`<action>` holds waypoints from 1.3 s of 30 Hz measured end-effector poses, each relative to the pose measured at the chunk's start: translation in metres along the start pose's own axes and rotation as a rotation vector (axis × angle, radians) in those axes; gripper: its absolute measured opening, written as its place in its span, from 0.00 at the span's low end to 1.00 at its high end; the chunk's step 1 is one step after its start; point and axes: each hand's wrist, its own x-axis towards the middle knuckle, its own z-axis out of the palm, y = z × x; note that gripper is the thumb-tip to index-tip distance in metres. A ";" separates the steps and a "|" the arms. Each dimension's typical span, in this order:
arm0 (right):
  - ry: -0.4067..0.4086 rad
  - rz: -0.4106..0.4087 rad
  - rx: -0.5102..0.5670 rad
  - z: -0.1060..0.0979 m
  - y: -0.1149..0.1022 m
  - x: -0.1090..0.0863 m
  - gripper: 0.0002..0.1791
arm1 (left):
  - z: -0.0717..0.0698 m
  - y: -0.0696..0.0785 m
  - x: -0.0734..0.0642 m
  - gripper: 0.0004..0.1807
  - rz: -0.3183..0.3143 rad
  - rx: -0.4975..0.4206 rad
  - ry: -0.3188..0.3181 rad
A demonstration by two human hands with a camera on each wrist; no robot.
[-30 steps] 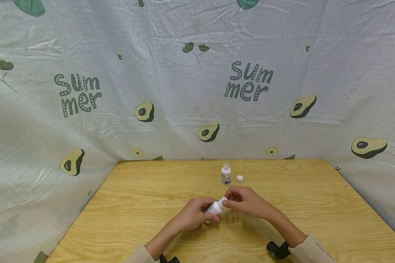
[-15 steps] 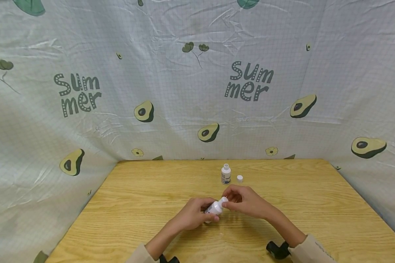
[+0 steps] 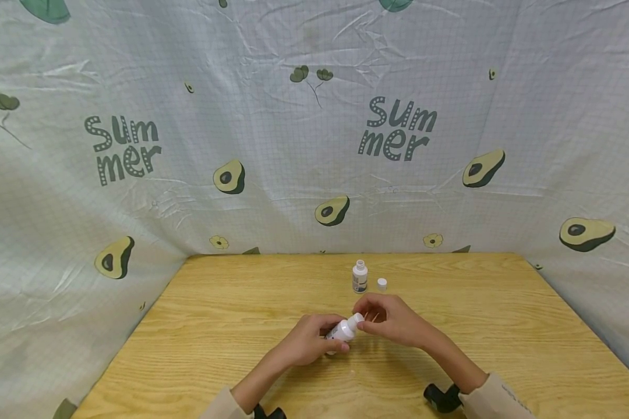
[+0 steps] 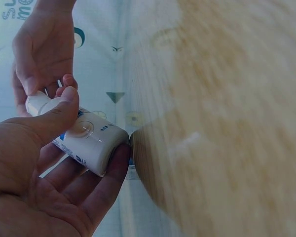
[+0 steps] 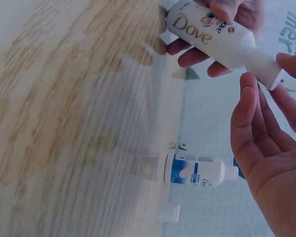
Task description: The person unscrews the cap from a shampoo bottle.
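We see a small white plastic Dove bottle (image 3: 341, 332) held tilted just above the middle of the pale wooden table (image 3: 199, 326), its neck pointing up and to the right. Our left hand (image 3: 309, 340) wraps its body, thumb lying along the top and fingers curled beneath. Our right hand (image 3: 390, 320) pinches the white cap (image 5: 264, 68) at the bottle's neck between thumb and fingertips, the rest of the palm loose and open behind it. What the bottle holds we cannot tell, since its walls are opaque.

Farther back on the table a second small white bottle with a blue-and-white label (image 3: 360, 277) stands upright with its neck uncapped. Just to its right a small white round cap (image 3: 381, 284) lies on the wood, close to the bottle but not touching it. What is inside this bottle is also hidden.

The table shows a light oak-like grain. Behind and to both sides hangs a creased pale cloth backdrop printed with a fine grid, avocado halves and the word "Summer" (image 3: 314, 134). Beige sleeves (image 3: 495, 398) cover both forearms at the near edge.
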 end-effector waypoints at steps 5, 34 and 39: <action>0.017 0.016 -0.007 0.001 -0.001 0.001 0.13 | 0.000 0.000 0.000 0.15 0.005 0.000 0.002; 0.006 0.023 -0.007 0.002 -0.002 0.002 0.11 | -0.001 0.000 0.000 0.15 0.020 -0.006 -0.003; 0.006 0.036 -0.018 0.003 0.000 0.002 0.10 | -0.001 -0.001 -0.001 0.15 0.018 -0.012 -0.010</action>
